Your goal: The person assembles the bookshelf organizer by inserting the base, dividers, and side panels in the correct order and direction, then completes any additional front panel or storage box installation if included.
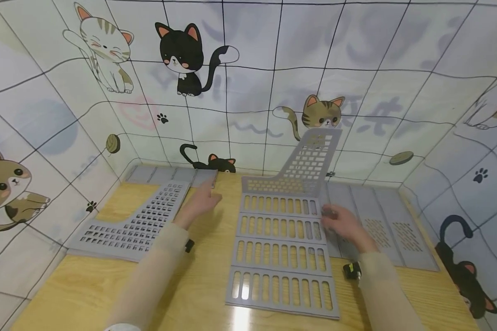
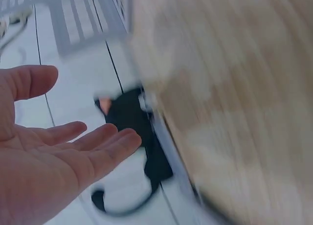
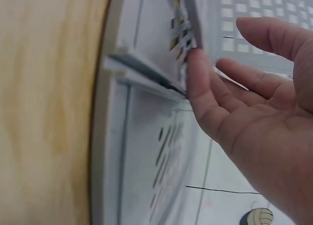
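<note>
My left hand (image 1: 199,204) hovers over the wooden tabletop, its fingers loosely extended and holding nothing; the left wrist view shows its palm and spread thumb. Close on its left lies a grey L-shaped perforated panel (image 1: 122,225). A similar grey perforated panel (image 1: 279,180) stands on edge at the centre back. In front of it lies a grey slotted base (image 1: 279,241) with several rows of long slots. My right hand (image 1: 347,226) is at the right side of this base, beside the upright panel. In the right wrist view its relaxed fingers (image 3: 198,76) overlap a grey panel's edge.
Flat grey panels (image 1: 387,225), some with small slots, lie at right. More plain grey panels (image 1: 161,174) are at the back left, partly beneath the L-shaped one. A cat-print cloth (image 1: 252,87) encloses the wooden table (image 1: 203,280) at the back and sides.
</note>
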